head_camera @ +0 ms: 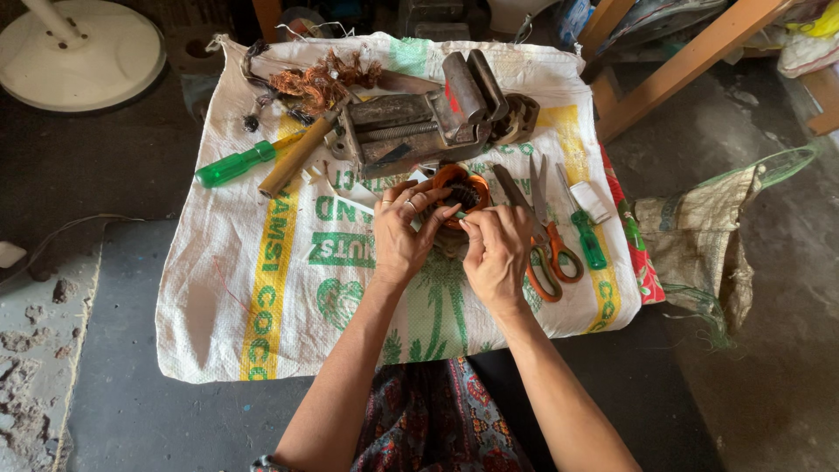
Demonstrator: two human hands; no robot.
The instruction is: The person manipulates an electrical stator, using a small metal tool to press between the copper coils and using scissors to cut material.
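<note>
Both hands, left hand point(404, 229) and right hand point(498, 249), grip a round copper coil point(461, 190) just below the metal vise point(419, 127); pulled-out wire point(319, 80) lies beside the vise.

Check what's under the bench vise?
The vise sits on a white woven sack spread over the dark floor. A hammer handle and tangled copper wire lie beside it. The sack patch directly beneath is covered.

I see two bare forearms without sleeves. My left hand point(404, 229) wears rings on two fingers point(411, 204). Below the hands, near my lap, a dark garment point(433, 419) shows a red-and-teal paisley print.
</note>
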